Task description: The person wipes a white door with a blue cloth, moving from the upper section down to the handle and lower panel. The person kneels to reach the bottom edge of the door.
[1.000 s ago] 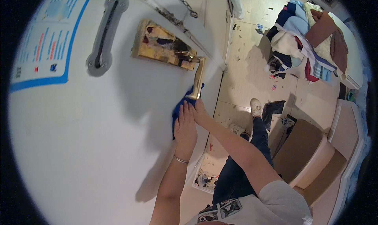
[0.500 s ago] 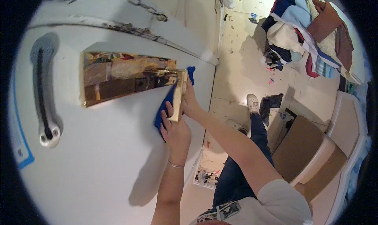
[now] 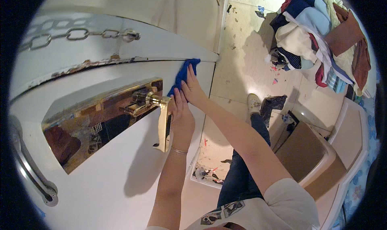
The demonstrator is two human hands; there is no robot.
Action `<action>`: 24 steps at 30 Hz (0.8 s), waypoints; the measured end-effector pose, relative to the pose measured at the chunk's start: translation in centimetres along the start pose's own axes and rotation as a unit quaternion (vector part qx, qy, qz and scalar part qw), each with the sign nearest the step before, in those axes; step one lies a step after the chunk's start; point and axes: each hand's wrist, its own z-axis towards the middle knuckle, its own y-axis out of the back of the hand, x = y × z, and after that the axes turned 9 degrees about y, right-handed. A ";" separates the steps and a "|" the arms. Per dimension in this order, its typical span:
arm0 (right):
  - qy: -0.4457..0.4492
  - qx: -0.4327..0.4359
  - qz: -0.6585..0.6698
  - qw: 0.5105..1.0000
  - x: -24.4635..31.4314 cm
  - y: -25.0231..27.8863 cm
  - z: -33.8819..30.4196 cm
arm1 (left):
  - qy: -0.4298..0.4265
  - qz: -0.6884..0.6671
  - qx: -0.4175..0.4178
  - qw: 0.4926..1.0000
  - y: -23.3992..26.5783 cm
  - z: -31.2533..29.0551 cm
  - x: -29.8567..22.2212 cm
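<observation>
A blue cloth point(image 3: 183, 77) lies bunched against the white door point(image 3: 139, 171), close to its edge and just beyond the gold lever handle point(image 3: 163, 127). My right hand point(image 3: 195, 92) holds the cloth against the door, its fingers running along the cloth. Below it, my left hand point(image 3: 183, 117) grips the cloth's lower end with its fingertips, which are partly hidden behind the handle. The handle sticks out from a shiny gold lock plate point(image 3: 105, 117) that mirrors the room.
A metal chain point(image 3: 77, 34) hangs along the door frame above. A silver pull handle point(image 3: 34, 169) is at the lower left. On the right are a heap of clothes point(image 3: 302, 36) and a brown panel point(image 3: 300, 149). Scraps litter the tiled floor point(image 3: 238, 40); a shallow tray point(image 3: 207, 175) holds bits.
Both hands have left the lever handle's grip with the cloth and moved up to the door surface beside the plate. My view has turned, so plate and chain appear tilted and shifted left.
</observation>
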 end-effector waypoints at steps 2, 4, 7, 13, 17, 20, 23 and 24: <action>-0.042 0.027 0.036 0.998 -0.8 -0.2 -0.8 | -0.002 -0.046 0.041 0.998 -1.1 0.8 -0.1; -0.046 0.040 0.024 0.998 0.1 0.1 -1.7 | 0.009 -0.005 0.015 1.000 -1.7 0.5 -0.5; -0.066 0.040 0.027 0.997 2.9 2.0 -0.9 | 0.027 0.041 -0.018 0.999 -2.7 0.2 -0.6; 0.123 -0.015 0.038 0.992 9.7 5.6 1.2 | 0.052 0.039 -0.105 0.992 -1.7 1.7 -1.7; 0.260 -0.008 -0.010 0.966 13.2 6.3 4.7 | 0.123 0.039 -0.186 0.974 -3.1 4.9 -2.3; 0.199 0.056 0.002 0.978 13.1 6.7 7.1 | 0.157 0.068 -0.164 0.972 -1.6 6.0 -4.2; 0.179 0.081 -0.007 0.981 11.5 6.9 7.4 | 0.134 0.075 -0.135 0.979 -1.0 6.0 -4.2; 0.159 0.083 0.004 0.984 11.0 6.7 7.4 | 0.121 0.083 -0.129 0.981 -1.2 5.9 -3.8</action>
